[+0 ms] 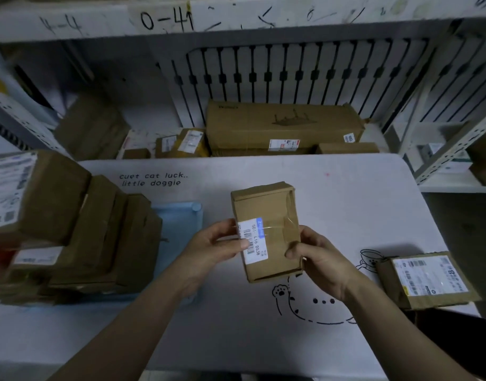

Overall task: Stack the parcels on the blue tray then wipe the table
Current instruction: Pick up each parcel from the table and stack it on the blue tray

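Note:
A small brown cardboard parcel (266,213) with a white and blue label is held above the middle of the white table (346,193). My left hand (214,248) grips its left edge, thumb on the label. My right hand (316,257) grips its lower right corner. At the left, a blue tray (178,221) carries a stack of several brown parcels (99,232), which hides most of it. Another labelled parcel (426,279) lies flat at the table's right edge.
Behind the table, a low shelf holds a long cardboard box (283,125) and several smaller boxes (181,144). A metal rack (451,149) with parcels stands at the right. Cartoon drawings and printed words mark the tabletop.

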A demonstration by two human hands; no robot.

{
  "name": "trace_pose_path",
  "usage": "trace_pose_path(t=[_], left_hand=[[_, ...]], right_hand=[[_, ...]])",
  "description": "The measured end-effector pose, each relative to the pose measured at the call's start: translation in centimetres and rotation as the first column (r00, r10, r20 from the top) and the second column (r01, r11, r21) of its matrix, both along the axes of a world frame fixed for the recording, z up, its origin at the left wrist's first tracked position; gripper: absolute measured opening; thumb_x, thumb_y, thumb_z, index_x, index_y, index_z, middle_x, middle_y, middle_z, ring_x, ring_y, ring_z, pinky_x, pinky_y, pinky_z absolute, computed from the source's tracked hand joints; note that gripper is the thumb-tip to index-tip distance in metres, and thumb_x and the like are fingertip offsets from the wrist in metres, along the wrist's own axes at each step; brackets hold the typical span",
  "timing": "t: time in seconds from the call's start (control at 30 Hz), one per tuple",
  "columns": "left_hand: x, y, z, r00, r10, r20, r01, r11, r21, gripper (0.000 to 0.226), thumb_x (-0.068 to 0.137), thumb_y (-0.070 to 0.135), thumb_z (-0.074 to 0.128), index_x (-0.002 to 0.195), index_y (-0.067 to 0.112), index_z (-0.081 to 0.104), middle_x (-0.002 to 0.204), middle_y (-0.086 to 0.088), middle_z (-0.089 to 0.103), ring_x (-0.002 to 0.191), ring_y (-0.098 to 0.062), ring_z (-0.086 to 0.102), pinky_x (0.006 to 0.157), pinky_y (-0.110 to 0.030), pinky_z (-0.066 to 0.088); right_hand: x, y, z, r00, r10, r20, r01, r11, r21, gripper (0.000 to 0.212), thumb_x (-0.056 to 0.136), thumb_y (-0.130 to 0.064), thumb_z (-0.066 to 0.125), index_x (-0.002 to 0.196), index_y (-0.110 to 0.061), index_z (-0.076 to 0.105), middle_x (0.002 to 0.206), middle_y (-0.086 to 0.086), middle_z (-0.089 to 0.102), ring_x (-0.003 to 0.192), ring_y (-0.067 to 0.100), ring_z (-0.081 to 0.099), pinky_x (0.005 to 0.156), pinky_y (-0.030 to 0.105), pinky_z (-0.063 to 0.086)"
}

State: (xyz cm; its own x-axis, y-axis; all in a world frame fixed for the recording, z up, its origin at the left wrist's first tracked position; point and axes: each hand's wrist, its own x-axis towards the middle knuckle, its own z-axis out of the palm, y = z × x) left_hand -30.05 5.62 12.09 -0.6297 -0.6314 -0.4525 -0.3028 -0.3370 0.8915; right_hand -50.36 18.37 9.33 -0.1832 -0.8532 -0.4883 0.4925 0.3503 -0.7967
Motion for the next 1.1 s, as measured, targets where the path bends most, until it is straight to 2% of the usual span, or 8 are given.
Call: trace_pose_path(t=[0.17,0.33,0.43,0.53,0.63,0.73,0.9,1.1], left_hand=[[0.3,-0.5,2.6,0.999,-0.034,-0.032,0.031,0.997,-0.070,0.064,0.067,0.037,0.081,0.126,0.022,0.063,0.123,0.000,0.069,0.117,-0.020,0.063,0.106,-0.049,0.045],[0.0,-0.6,4.0,0.998,-0.020,-0.053,0.012,0.990,-0.143,0.075,0.061,0.041,0.084,0.130,0.030,0.058,0.123,0.002,0.069,0.115,-0.017,0.064,0.104,-0.048,0.047],[-0.4,-0.7,4.6,0.997,0.052,-0.051,-0.061,0.978,-0.199,0.094,0.054,0.047,0.086,0.138,0.032,0.048,0.130,0.005,0.063,0.118,-0.013,0.061,0.103,-0.040,0.048],[-0.8,-0.6,5.6,0.996,0.090,0.022,-0.075,0.921,-0.382,0.098,0.060,0.044,0.087,0.144,0.036,0.038,0.139,0.012,0.048,0.125,-0.009,0.049,0.100,-0.027,0.041],[-1.2,-0.7,6.0,0.994,0.065,0.091,-0.001,0.817,-0.576,0.089,0.074,0.032,0.083,0.146,0.035,0.030,0.143,0.013,0.037,0.130,-0.005,0.038,0.103,-0.022,0.032],[-1.2,-0.8,5.9,0.991,0.026,0.135,0.070,0.749,-0.658,0.086,0.077,0.028,0.081,0.146,0.034,0.031,0.146,0.011,0.033,0.135,-0.006,0.031,0.112,-0.030,0.029],[-1.4,-0.6,5.6,0.964,-0.110,0.241,0.251,0.670,-0.698,0.081,0.076,0.028,0.082,0.142,0.037,0.036,0.149,0.018,0.030,0.138,-0.003,0.027,0.113,-0.028,0.024],[-2.0,-0.2,5.7,0.929,-0.181,0.322,0.358,0.659,-0.662,0.074,0.075,0.030,0.082,0.139,0.034,0.046,0.129,0.017,0.045,0.122,-0.007,0.042,0.107,-0.034,0.039]], right_hand=[[-0.1,0.2,1.3,0.999,0.015,-0.047,-0.018,0.998,-0.059,0.068,0.045,-0.013,0.074,0.112,-0.011,0.065,0.104,0.010,0.067,0.090,0.021,0.065,0.072,0.030,0.049],[-0.6,0.5,2.4,0.995,0.016,-0.097,-0.026,0.995,-0.101,0.058,0.055,0.001,0.067,0.112,-0.009,0.064,0.105,0.011,0.065,0.085,0.016,0.067,0.069,0.025,0.052],[-0.9,0.6,3.2,0.980,0.029,-0.198,-0.045,0.996,-0.078,0.057,0.057,-0.002,0.065,0.113,-0.011,0.066,0.102,0.008,0.064,0.082,0.012,0.067,0.065,0.023,0.050],[-1.0,0.7,4.3,0.940,0.018,-0.340,-0.038,0.998,-0.053,0.058,0.057,-0.008,0.066,0.114,-0.018,0.067,0.104,0.006,0.066,0.083,0.008,0.066,0.066,0.023,0.052],[-1.2,0.5,5.3,0.891,-0.016,-0.453,-0.011,0.998,-0.056,0.065,0.062,-0.009,0.070,0.122,-0.031,0.061,0.110,0.003,0.062,0.087,0.003,0.064,0.069,0.019,0.052],[-1.4,0.4,5.9,0.828,-0.035,-0.559,-0.021,0.995,-0.094,0.072,0.076,0.006,0.071,0.131,-0.036,0.051,0.115,0.002,0.054,0.094,0.009,0.061,0.072,0.020,0.054],[-1.3,0.1,6.9,0.750,0.005,-0.661,-0.103,0.989,-0.109,0.084,0.076,0.008,0.073,0.142,-0.033,0.040,0.120,0.002,0.050,0.094,0.007,0.055,0.070,0.015,0.051],[-0.7,-0.5,7.4,0.721,0.042,-0.692,-0.178,0.976,-0.126,0.087,0.075,0.004,0.078,0.142,-0.033,0.039,0.123,0.006,0.051,0.104,0.012,0.052,0.076,0.009,0.046]])
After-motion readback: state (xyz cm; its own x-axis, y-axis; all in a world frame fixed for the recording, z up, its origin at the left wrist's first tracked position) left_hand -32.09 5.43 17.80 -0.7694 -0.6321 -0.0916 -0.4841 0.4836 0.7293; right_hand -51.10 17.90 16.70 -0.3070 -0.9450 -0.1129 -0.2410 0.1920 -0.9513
